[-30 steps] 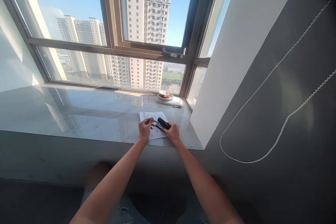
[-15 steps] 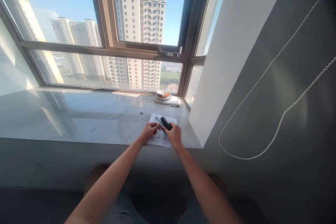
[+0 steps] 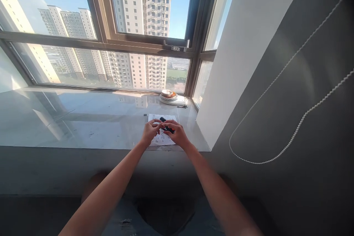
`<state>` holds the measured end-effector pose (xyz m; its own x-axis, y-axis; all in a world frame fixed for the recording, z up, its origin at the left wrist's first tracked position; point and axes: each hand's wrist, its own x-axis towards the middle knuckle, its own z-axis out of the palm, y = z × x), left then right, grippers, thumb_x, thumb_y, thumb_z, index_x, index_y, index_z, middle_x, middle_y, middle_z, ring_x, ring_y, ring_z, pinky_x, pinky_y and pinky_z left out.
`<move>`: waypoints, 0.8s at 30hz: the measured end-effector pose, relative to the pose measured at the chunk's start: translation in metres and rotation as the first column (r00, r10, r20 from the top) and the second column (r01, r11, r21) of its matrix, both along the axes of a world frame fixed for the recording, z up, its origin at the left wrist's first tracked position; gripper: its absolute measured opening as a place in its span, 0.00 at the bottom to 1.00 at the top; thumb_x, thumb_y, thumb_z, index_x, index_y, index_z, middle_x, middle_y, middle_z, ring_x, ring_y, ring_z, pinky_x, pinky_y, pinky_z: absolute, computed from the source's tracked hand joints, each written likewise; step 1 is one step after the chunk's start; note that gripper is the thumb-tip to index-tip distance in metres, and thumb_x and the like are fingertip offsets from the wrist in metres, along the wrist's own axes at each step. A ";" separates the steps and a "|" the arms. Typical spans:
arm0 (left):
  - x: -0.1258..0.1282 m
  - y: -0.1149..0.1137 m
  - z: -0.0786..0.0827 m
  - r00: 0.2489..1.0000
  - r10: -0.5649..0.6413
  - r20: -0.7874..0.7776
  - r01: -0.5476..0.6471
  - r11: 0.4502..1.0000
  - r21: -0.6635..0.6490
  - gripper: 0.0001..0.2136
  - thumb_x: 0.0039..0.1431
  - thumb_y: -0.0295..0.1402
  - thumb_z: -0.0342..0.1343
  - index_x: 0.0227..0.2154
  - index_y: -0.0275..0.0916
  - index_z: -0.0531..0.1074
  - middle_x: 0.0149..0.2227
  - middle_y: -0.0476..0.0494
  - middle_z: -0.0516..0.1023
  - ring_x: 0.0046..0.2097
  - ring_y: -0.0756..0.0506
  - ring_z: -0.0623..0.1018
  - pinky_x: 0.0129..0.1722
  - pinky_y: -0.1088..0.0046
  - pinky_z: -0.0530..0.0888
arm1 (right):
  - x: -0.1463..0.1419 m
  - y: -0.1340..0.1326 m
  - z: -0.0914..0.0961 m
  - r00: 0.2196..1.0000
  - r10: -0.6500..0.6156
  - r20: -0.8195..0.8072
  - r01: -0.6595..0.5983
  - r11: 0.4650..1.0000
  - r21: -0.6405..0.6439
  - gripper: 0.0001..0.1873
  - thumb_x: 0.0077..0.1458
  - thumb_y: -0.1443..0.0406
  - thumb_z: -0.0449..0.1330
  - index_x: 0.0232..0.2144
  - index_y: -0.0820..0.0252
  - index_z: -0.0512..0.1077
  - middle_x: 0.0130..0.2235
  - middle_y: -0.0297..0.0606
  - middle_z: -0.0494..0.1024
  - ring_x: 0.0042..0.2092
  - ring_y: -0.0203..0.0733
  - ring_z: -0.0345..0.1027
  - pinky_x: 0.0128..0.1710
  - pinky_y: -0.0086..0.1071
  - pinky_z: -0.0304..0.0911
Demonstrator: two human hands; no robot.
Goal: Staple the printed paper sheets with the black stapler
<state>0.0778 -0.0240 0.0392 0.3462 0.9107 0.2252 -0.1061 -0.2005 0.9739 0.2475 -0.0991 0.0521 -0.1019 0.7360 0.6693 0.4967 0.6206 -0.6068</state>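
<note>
The black, elongated, stapler-like tool (image 3: 169, 129) was above the printed white paper sheet (image 3: 158, 141), near the front edge of the glossy, pale-tiled windowsill (image 3: 110, 132). The right hand (image 3: 178, 134) gripped it between curled fingers and thumb, its black tip showing beyond the fingers. The left hand (image 3: 150, 132) met it from the other side with thumb and fingers drawn together; whether they pinched a small piece or only touched the tool could not be told.

With the fingertips of both hands crowded together, a moving part of the tool could have nipped one. A loose grip could have let a small piece drop onto the slick tiles and skid away, and a brush of the wrist could have pushed the thin sheet over the nearby edge.

The small, dark grey bar (image 3: 145, 114) lay just beyond the sheet's far left corner, easily knocked aside. Farther back, the round, white-and-orange stack of flat pieces (image 3: 167, 97) rested by the brown window frame (image 3: 129, 44). The white beaded cord (image 3: 258, 163) hung in a loop against the smooth, dark grey wall (image 3: 312, 184).
</note>
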 end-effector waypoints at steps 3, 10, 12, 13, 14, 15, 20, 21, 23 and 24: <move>0.000 -0.008 0.015 0.996 -0.083 -0.044 0.085 0.996 0.030 0.28 0.46 0.55 0.69 0.40 0.38 0.72 0.21 0.50 0.76 0.18 0.53 0.67 0.17 0.79 0.58 | 0.000 -0.006 0.004 0.994 0.016 -0.112 -0.013 1.000 0.026 0.10 0.62 0.55 0.64 0.38 0.53 0.81 0.47 0.42 0.79 0.48 0.48 0.76 0.51 0.43 0.74; 0.009 -0.016 0.023 0.975 -0.180 -0.127 0.195 0.973 0.121 0.23 0.50 0.52 0.68 0.36 0.39 0.69 0.22 0.50 0.77 0.21 0.51 0.72 0.22 0.77 0.66 | 0.011 -0.007 0.011 0.975 0.077 -0.210 -0.091 0.994 -0.056 0.15 0.58 0.51 0.67 0.38 0.55 0.81 0.45 0.41 0.81 0.45 0.48 0.78 0.48 0.46 0.78; 0.011 -0.019 0.025 0.959 -0.213 -0.190 0.239 0.963 0.125 0.22 0.52 0.52 0.66 0.37 0.40 0.69 0.23 0.49 0.78 0.22 0.50 0.74 0.21 0.77 0.65 | 0.016 -0.008 0.012 0.981 0.057 -0.186 -0.069 0.996 -0.059 0.15 0.57 0.51 0.67 0.37 0.55 0.81 0.42 0.40 0.82 0.43 0.49 0.78 0.46 0.46 0.78; 0.011 -0.018 0.027 0.950 -0.216 -0.224 0.250 0.959 0.133 0.22 0.54 0.53 0.65 0.38 0.40 0.69 0.24 0.48 0.80 0.22 0.49 0.75 0.21 0.77 0.66 | 0.019 -0.007 0.012 0.984 0.035 -0.177 -0.046 0.997 -0.059 0.14 0.56 0.52 0.68 0.35 0.55 0.81 0.41 0.40 0.82 0.42 0.49 0.78 0.45 0.45 0.78; 0.009 -0.016 0.029 0.951 -0.178 -0.253 0.222 0.962 0.157 0.20 0.57 0.53 0.62 0.38 0.40 0.70 0.26 0.46 0.81 0.23 0.48 0.76 0.22 0.76 0.67 | 0.024 -0.005 0.012 0.984 -0.002 -0.180 -0.009 0.998 -0.059 0.14 0.56 0.52 0.68 0.34 0.55 0.81 0.40 0.40 0.83 0.41 0.48 0.78 0.45 0.44 0.77; 0.006 -0.010 0.031 0.959 -0.082 -0.271 0.141 0.969 0.203 0.19 0.59 0.53 0.60 0.38 0.40 0.71 0.27 0.45 0.82 0.24 0.47 0.78 0.24 0.74 0.69 | 0.031 -0.002 0.010 0.978 -0.061 -0.199 0.050 0.997 -0.060 0.14 0.55 0.52 0.68 0.33 0.55 0.81 0.39 0.40 0.83 0.40 0.48 0.78 0.44 0.43 0.77; -0.025 0.063 0.023 0.667 0.625 -0.406 -0.434 0.768 0.470 0.11 0.68 0.37 0.49 0.40 0.40 0.75 0.36 0.37 0.83 0.41 0.39 0.82 0.42 0.64 0.75 | 0.084 0.035 -0.008 0.730 -0.666 -0.151 0.614 0.737 -0.284 0.09 0.51 0.58 0.70 0.29 0.59 0.80 0.30 0.41 0.82 0.33 0.48 0.77 0.37 0.37 0.72; -0.032 0.081 0.017 0.608 0.628 -0.487 -0.397 0.771 0.498 0.11 0.67 0.33 0.49 0.43 0.39 0.76 0.40 0.34 0.83 0.46 0.37 0.81 0.45 0.61 0.75 | 0.095 0.043 -0.012 0.671 -0.740 -0.045 0.689 0.644 -0.334 0.07 0.50 0.61 0.71 0.27 0.59 0.80 0.27 0.41 0.81 0.32 0.48 0.76 0.35 0.36 0.70; -0.041 0.112 0.004 0.535 0.625 -0.568 -0.296 0.769 0.567 0.15 0.64 0.28 0.49 0.51 0.37 0.75 0.52 0.31 0.79 0.57 0.35 0.76 0.54 0.58 0.72 | 0.111 0.060 -0.021 0.605 -0.782 0.152 0.769 0.522 -0.369 0.05 0.50 0.64 0.70 0.25 0.59 0.80 0.25 0.41 0.80 0.31 0.48 0.75 0.34 0.34 0.67; -0.044 0.123 -0.003 0.522 0.607 -0.599 -0.235 0.778 0.583 0.18 0.63 0.26 0.50 0.54 0.37 0.74 0.57 0.31 0.77 0.61 0.35 0.73 0.58 0.57 0.70 | 0.117 0.067 -0.025 0.592 -0.775 0.221 0.787 0.498 -0.364 0.04 0.50 0.65 0.69 0.25 0.59 0.80 0.26 0.41 0.80 0.32 0.48 0.75 0.33 0.34 0.65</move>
